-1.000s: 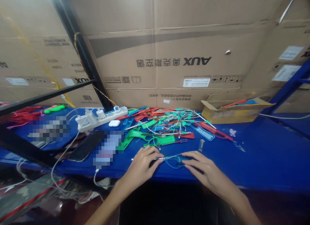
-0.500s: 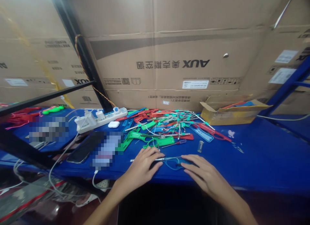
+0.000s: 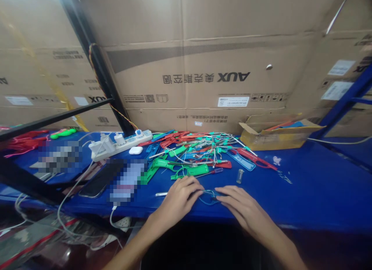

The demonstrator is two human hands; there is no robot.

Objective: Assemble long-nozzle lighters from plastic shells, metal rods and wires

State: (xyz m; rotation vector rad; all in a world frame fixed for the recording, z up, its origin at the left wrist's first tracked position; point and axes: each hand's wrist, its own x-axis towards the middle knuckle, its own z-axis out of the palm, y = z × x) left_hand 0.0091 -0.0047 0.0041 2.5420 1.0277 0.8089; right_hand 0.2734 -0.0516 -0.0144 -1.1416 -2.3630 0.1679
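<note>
A blue long-nosed lighter (image 3: 207,200) lies level near the table's front edge, its metal tube (image 3: 161,194) pointing left. My left hand (image 3: 181,194) closes over the lighter where the tube meets the blue body. On the handle end, my right hand (image 3: 240,204) pinches with thumb and fingers. A thin wire loop shows between the two hands, and my fingers hide much of the body. Beyond them lies a screwdriver (image 3: 211,172) with a purple handle. A small clear cylinder (image 3: 240,176) stands off my right fingertips.
Red, green and blue lighter parts (image 3: 197,146) with metal tubes are heaped at the back. A cardboard box (image 3: 279,140) sits back right. To the left are a power strip (image 3: 124,143), a white earphone case (image 3: 135,150), a dark phone (image 3: 101,179) and a black post (image 3: 95,64).
My left hand has slid right along the tube toward the blue body, and more of the tube's tip shows. My right hand stays nearly in place on the handle.
</note>
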